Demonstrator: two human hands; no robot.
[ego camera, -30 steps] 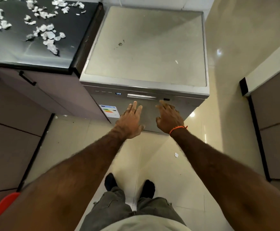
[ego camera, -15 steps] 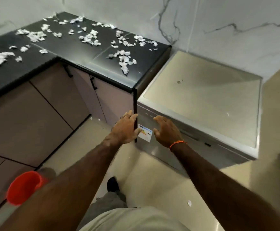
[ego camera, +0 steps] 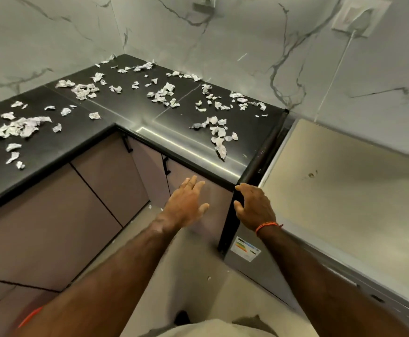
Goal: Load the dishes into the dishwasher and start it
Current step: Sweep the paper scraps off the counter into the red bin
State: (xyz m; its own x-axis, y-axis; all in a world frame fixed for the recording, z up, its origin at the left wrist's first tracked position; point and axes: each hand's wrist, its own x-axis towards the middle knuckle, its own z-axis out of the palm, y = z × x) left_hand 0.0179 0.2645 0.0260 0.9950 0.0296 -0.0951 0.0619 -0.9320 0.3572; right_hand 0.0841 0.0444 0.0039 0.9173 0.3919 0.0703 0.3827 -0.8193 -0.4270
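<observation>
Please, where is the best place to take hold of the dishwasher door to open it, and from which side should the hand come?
Probably its top front edge, from the front: the dishwasher is shut, and its front face narrows out of view here, so the exact grip cannot be seen. Both the left hand and right hand are free.

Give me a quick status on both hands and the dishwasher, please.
Left hand open, holding nothing. Right hand open, holding nothing. Dishwasher door closed, at right. No dishes in view; torn paper scraps litter the black countertop.

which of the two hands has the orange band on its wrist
The right hand, the one in front of the dishwasher. An orange band circles its wrist; the left hand, before the cabinet doors, has a bare wrist.
</observation>
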